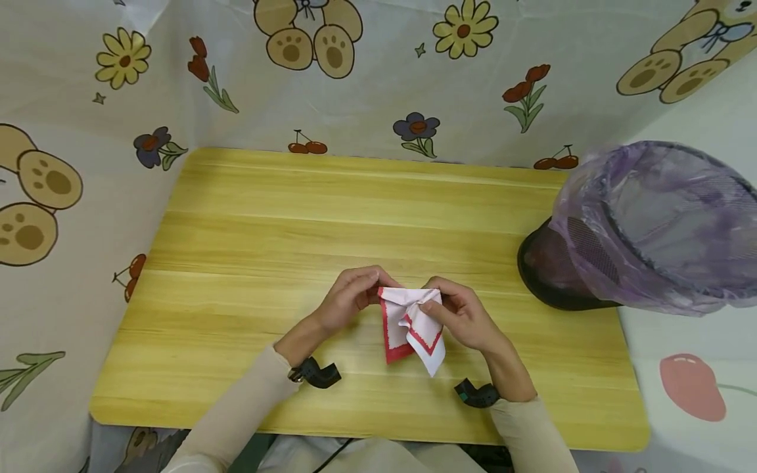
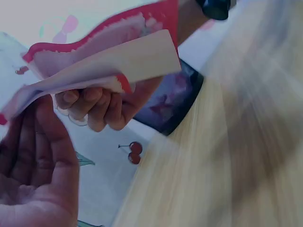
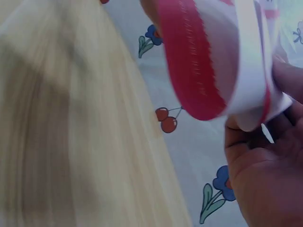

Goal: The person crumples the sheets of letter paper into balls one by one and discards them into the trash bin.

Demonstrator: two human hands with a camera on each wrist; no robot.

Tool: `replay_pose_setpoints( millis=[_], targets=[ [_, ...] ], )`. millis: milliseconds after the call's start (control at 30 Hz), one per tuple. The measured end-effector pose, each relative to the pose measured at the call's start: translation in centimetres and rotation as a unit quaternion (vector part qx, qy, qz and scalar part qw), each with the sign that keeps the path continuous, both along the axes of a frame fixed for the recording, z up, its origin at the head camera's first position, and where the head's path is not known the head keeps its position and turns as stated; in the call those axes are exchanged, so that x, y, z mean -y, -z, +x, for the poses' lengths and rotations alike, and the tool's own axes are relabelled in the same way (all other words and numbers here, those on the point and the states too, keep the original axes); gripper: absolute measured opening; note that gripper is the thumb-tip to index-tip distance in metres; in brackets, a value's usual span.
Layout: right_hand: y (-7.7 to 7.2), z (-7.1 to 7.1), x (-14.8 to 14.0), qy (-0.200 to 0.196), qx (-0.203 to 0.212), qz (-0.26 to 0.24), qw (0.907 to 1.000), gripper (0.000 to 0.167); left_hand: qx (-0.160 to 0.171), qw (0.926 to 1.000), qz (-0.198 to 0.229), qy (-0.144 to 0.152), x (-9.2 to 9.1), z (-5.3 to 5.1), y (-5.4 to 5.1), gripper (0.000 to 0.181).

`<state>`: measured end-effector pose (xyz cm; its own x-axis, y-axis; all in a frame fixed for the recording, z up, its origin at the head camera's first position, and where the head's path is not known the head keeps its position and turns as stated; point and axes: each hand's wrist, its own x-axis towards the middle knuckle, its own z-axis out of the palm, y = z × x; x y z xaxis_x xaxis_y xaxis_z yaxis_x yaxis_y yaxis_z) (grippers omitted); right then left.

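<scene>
A folded white paper sheet with a red border (image 1: 397, 322) is held between the two hands above the front middle of a wooden table (image 1: 296, 223). The right hand (image 1: 467, 318) pinches its upper right part, thumb on the front face and fingers behind. At the upper left corner, the left hand (image 1: 349, 299) holds the sheet's edge. Its fingers reach behind the paper (image 2: 109, 59); in the left wrist view its thumb is hidden. Small pale lettering runs along the red border of the paper (image 3: 194, 61) in the right wrist view. The lower corners hang down, one folded over another.
A dark mesh waste bin (image 1: 541, 269) lined with a purple plastic bag (image 1: 582, 190) stands at the table's right end. Behind and to the left hangs a cloth (image 1: 367, 105) printed with bears, flowers and cherries. Each wrist wears a black camera mount (image 1: 322, 374).
</scene>
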<state>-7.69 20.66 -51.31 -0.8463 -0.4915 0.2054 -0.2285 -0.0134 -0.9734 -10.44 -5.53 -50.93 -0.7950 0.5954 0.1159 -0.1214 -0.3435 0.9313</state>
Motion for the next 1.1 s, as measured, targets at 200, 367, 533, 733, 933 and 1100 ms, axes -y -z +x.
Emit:
replay_pose_setpoints(
  millis=[200, 367, 533, 733, 933, 1100],
  targets=[
    [-0.7, -0.1, 0.3, 0.019, -0.032, 0.045, 0.9983, 0.022, -0.019, 0.9973, 0.002, 0.071, -0.6, 0.3, 0.7, 0.035],
    [-1.1, 0.1, 1.1, 0.086, -0.052, 0.062, 0.993, 0.021, -0.043, 0.9915, -0.094, 0.079, -1.4, 0.9, 1.1, 0.046],
    [-1.1, 0.1, 1.8, 0.128, -0.058, 0.062, 0.9881, 0.018, -0.093, 0.9819, -0.165, -0.006, -2.0, 1.7, 1.5, 0.017],
    [-1.1, 0.4, 1.3, 0.142, -0.028, 0.053, 0.9881, 0.013, -0.098, 0.9737, -0.201, -0.043, -1.7, 1.0, 0.7, 0.018],
    [-1.6, 0.4, 0.2, 0.076, 0.012, -0.067, 0.9948, 0.028, -0.072, 0.9768, -0.193, -0.056, -1.0, 0.1, -0.3, 0.018],
    [-1.3, 0.1, 0.3, 0.054, 0.034, -0.132, 0.9893, 0.033, -0.084, 0.9746, -0.201, -0.053, -1.0, 0.3, -1.0, 0.018]
  ],
)
